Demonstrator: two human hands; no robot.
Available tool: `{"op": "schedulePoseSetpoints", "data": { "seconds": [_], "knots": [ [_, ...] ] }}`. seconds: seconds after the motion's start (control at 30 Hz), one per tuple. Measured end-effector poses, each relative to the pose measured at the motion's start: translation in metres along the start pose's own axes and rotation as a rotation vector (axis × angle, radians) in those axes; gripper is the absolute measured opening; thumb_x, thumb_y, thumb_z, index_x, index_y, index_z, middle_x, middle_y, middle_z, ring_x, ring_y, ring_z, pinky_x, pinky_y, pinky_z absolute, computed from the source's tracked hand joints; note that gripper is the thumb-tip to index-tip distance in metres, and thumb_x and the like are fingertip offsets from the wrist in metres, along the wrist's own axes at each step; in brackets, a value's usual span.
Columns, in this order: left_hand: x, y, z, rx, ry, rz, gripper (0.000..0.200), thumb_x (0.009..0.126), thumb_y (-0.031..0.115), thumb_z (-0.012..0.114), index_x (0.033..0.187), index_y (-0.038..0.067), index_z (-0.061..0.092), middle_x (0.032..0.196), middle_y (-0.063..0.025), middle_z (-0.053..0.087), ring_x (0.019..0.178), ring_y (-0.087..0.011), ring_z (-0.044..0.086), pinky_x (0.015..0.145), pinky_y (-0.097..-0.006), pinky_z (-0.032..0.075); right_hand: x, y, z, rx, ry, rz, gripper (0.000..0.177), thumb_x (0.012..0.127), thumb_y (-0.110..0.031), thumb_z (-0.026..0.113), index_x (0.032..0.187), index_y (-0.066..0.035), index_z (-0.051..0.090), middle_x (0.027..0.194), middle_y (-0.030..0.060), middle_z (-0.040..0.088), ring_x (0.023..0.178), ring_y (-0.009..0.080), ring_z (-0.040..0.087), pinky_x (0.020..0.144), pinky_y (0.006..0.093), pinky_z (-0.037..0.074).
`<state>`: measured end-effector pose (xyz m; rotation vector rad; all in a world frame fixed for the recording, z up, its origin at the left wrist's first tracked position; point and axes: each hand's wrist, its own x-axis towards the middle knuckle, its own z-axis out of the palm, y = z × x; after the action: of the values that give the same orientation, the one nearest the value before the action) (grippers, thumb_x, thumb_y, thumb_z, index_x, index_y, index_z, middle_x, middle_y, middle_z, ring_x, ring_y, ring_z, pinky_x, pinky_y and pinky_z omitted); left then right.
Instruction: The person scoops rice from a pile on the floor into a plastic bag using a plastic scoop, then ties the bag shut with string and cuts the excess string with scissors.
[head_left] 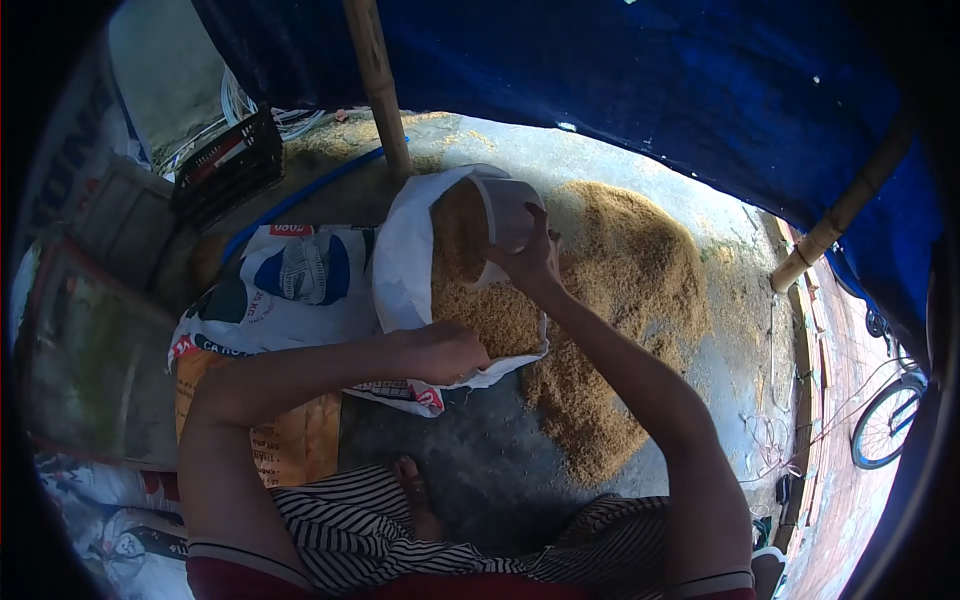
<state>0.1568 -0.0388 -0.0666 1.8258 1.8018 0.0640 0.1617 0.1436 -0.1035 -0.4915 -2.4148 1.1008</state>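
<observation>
A white sack (pixel 402 240) stands with its mouth wide, full of loose tan grain or husks (pixel 500 318). My left hand (pixel 448 352) is closed on the sack's near rim, its fingertips partly hidden. With my right hand (pixel 530 258) I grip a whitish translucent plastic tub (pixel 508 210) by its side. The tub lies tilted over the sack's mouth, opening toward the left, with tan grain at its opening. To the right of the sack, a large heap of the same tan material (pixel 630 260) is spread on the concrete floor.
Flattened printed sacks (pixel 300 270) and an orange sack (pixel 310 430) lie at left. A black crate (pixel 228 168) and a blue hose (pixel 290 200) are behind. Bamboo poles (pixel 376 80) stand near a blue tarp (pixel 620 80). A bicycle wheel (pixel 888 420) shows at right.
</observation>
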Motion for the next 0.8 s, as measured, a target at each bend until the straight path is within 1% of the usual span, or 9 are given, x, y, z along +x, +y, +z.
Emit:
{"op": "schedulePoseSetpoints", "data": {
  "seconds": [0.03, 0.1, 0.23, 0.4, 0.47, 0.53, 0.6, 0.73, 0.8],
  "knots": [
    [-0.005, 0.002, -0.001, 0.012, 0.0, 0.007, 0.019, 0.071, 0.003, 0.054, 0.09, 0.001, 0.058, 0.071, -0.0175, 0.06, 0.075, -0.0311, 0.062, 0.069, -0.0417, 0.048, 0.003, 0.005, 0.011, -0.003, -0.003, -0.005, 0.095, 0.059, -0.03, 0.08, 0.133, -0.013, 0.022, 0.124, 0.0247, 0.034, 0.116, 0.0417, 0.032, 0.08, 0.0518, 0.045],
    [-0.013, 0.005, -0.005, 0.021, 0.002, 0.011, 0.019, 0.071, 0.003, 0.055, 0.089, 0.002, 0.059, 0.07, -0.017, 0.06, 0.075, -0.0311, 0.062, 0.069, -0.0413, 0.048, 0.007, 0.006, 0.029, -0.059, 0.059, -0.215, 0.092, 0.06, -0.023, 0.078, 0.133, -0.015, 0.022, 0.123, 0.0303, 0.029, 0.113, 0.0454, 0.031, 0.087, 0.0555, 0.037],
    [-0.023, 0.006, -0.008, 0.043, -0.03, 0.092, 0.014, 0.072, 0.007, 0.057, 0.085, 0.002, 0.059, 0.07, -0.016, 0.059, 0.072, -0.031, 0.061, 0.069, -0.0405, 0.047, -0.001, -0.008, 0.05, -0.12, 0.008, -0.122, 0.089, 0.061, -0.02, 0.077, 0.132, -0.017, 0.024, 0.124, 0.0327, 0.023, 0.113, 0.0496, 0.029, 0.09, 0.0547, 0.037],
    [-0.025, -0.007, -0.011, 0.018, -0.042, 0.042, 0.014, 0.073, 0.009, 0.058, 0.085, 0.003, 0.059, 0.07, -0.0148, 0.06, 0.073, -0.0306, 0.06, 0.07, -0.0387, 0.046, -0.001, -0.014, 0.056, -0.249, -0.06, -0.532, 0.091, 0.057, -0.011, 0.078, 0.132, -0.02, 0.028, 0.128, 0.0305, 0.015, 0.116, 0.054, 0.024, 0.086, 0.0568, 0.041],
    [-0.028, -0.016, -0.006, -0.005, 0.074, 0.087, 0.016, 0.074, 0.008, 0.056, 0.088, 0.002, 0.059, 0.072, -0.0153, 0.061, 0.074, -0.0301, 0.061, 0.07, -0.0384, 0.047, 0.002, -0.019, 0.043, -0.202, -0.118, -0.47, 0.09, 0.057, -0.013, 0.079, 0.132, -0.02, 0.029, 0.128, 0.0302, 0.017, 0.117, 0.0531, 0.024, 0.089, 0.0554, 0.039],
    [-0.028, -0.015, -0.012, -0.006, 0.03, 0.077, 0.018, 0.074, 0.007, 0.055, 0.09, 0.002, 0.06, 0.074, -0.0161, 0.061, 0.074, -0.0302, 0.061, 0.07, -0.0387, 0.047, 0.003, -0.016, 0.036, -0.155, -0.178, -0.408, 0.089, 0.057, -0.015, 0.079, 0.132, -0.019, 0.03, 0.129, 0.03, 0.018, 0.119, 0.0523, 0.025, 0.093, 0.0539, 0.037],
    [-0.028, -0.016, -0.013, -0.008, -0.013, 0.062, 0.02, 0.074, 0.006, 0.054, 0.092, 0.001, 0.06, 0.076, -0.017, 0.062, 0.075, -0.0303, 0.062, 0.07, -0.039, 0.047, -0.001, -0.01, 0.037, -0.36, -0.176, -0.535, 0.09, 0.057, -0.012, 0.079, 0.132, -0.02, 0.031, 0.13, 0.0287, 0.018, 0.121, 0.0515, 0.023, 0.095, 0.0514, 0.037],
    [-0.024, -0.022, -0.007, -0.066, 0.043, 0.027, 0.021, 0.074, 0.005, 0.052, 0.093, 0.0, 0.059, 0.077, -0.0186, 0.062, 0.075, -0.0319, 0.061, 0.069, -0.04, 0.047, -0.008, -0.005, 0.025, -0.359, -0.219, -0.593, 0.088, 0.056, -0.01, 0.078, 0.131, -0.02, 0.033, 0.131, 0.0267, 0.018, 0.123, 0.0506, 0.022, 0.095, 0.0515, 0.038],
    [-0.022, -0.021, -0.007, -0.086, 0.046, 0.029, 0.021, 0.074, 0.005, 0.052, 0.093, 0.0, 0.059, 0.076, -0.0187, 0.061, 0.075, -0.0327, 0.061, 0.07, -0.0401, 0.047, -0.01, 0.001, 0.019, -0.489, -0.153, -0.702, 0.082, 0.058, -0.009, 0.075, 0.129, -0.024, 0.037, 0.13, 0.0257, 0.021, 0.123, 0.0486, 0.023, 0.092, 0.0529, 0.041]
  ]
}}
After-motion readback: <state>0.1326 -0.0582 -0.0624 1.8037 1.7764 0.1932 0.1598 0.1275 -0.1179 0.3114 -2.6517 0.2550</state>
